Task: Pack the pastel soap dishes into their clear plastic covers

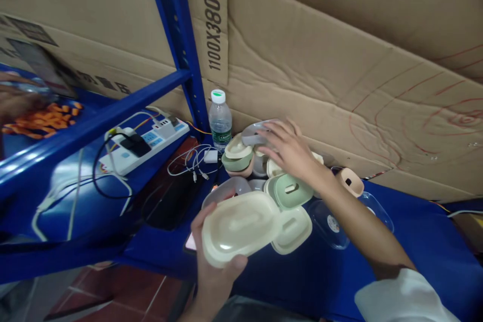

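Note:
My left hand (215, 266) grips a cream oval container (241, 226) near the front edge of the blue table. My right hand (285, 146) reaches over the pile, its fingers spread at a translucent grey container (254, 133); whether they grip it I cannot tell. Below my right forearm lie a green lid (292, 191) with a cream tab and a pale cream-green lid (292, 231). A stack with a green container (237, 162) stands behind, beside the bottle. Another translucent container (228, 191) shows behind the one in my left hand.
A water bottle (220, 123) stands at the back by the cardboard. Left are a power strip (151, 143), white cables and a black pouch (169, 204). Clear lids (330, 224) and a peach piece (350, 182) lie right. A person's hand (18, 98) is over orange pieces (41, 121), far left.

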The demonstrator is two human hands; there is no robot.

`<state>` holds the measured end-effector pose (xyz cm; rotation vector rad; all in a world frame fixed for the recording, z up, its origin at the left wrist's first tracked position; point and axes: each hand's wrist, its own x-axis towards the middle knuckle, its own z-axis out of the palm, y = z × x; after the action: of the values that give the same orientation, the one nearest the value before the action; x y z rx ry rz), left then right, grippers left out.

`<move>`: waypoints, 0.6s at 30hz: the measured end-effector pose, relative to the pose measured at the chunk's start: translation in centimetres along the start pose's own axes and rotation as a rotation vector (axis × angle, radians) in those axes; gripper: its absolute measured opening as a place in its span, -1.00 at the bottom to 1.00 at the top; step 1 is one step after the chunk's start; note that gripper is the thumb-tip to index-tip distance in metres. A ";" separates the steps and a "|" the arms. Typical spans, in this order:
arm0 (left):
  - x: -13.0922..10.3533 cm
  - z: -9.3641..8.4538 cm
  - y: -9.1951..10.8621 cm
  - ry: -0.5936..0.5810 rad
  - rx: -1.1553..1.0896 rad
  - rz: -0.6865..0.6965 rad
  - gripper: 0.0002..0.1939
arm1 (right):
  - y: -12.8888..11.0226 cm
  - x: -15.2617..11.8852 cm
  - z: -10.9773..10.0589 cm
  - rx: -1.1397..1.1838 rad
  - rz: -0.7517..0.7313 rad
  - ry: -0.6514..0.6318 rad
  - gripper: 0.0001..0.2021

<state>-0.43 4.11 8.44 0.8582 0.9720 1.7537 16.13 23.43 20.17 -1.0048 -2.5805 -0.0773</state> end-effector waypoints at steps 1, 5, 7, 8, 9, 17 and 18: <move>0.2 -0.3 0.2 0.033 0.012 -0.017 -0.04 | -1.2 -0.7 -0.2 0.093 -0.068 -0.001 -0.57; 1.4 -0.5 0.5 0.024 0.015 -0.038 -0.01 | -6.6 -4.8 -1.4 0.377 -0.290 -0.144 -0.41; 1.9 -0.4 0.6 -0.071 0.031 0.017 0.04 | -8.2 -6.6 -1.8 0.362 -0.257 -0.138 -0.47; 2.0 -0.5 0.7 -0.139 0.066 0.048 0.10 | -8.5 -7.3 -2.0 0.346 -0.234 -0.118 -0.50; 2.2 -0.6 0.9 -0.214 0.133 0.082 0.17 | -8.4 -8.0 -2.3 0.337 -0.216 -0.102 -0.54; 3.6 -3.2 0.0 -0.312 1.307 0.586 -0.45 | 1.6 -12.9 -3.6 -0.045 0.179 0.100 -0.68; 3.8 -3.5 -0.4 -0.309 1.376 0.607 -0.54 | 3.3 -13.4 -3.2 -0.074 0.249 0.132 -0.68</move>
<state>-4.54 6.95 7.08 2.3847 1.8134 1.1026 28.41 16.66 18.12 -1.2940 -2.3305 -0.1694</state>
